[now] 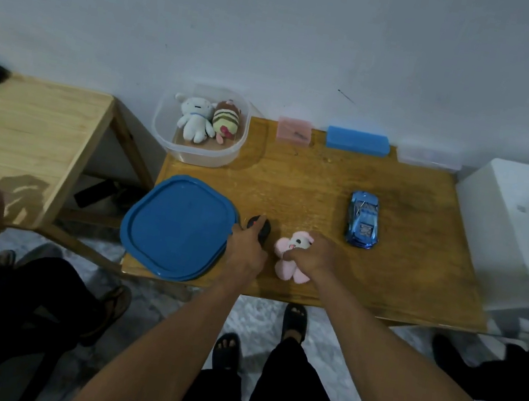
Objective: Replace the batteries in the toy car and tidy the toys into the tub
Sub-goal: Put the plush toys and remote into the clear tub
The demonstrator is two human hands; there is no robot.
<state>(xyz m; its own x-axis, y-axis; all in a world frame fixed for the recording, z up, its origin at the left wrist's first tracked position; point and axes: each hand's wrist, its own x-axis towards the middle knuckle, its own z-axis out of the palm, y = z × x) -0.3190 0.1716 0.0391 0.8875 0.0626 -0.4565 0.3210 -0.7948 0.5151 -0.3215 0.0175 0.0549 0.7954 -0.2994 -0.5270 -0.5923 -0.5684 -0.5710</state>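
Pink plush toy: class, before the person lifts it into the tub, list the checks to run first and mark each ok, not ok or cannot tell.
1. Right hand closed on the pink plush toy: ok.
2. Clear tub open, with its blue lid lying off on the table: ok.
3. Room left in the tub beside the white plush and the striped plush: ok.
4. Left hand free to help: not ok, it is closed on the black remote.
5. Blue toy car out of the path to the tub: ok, it sits to the right.
6. Car batteries replaced: cannot tell.
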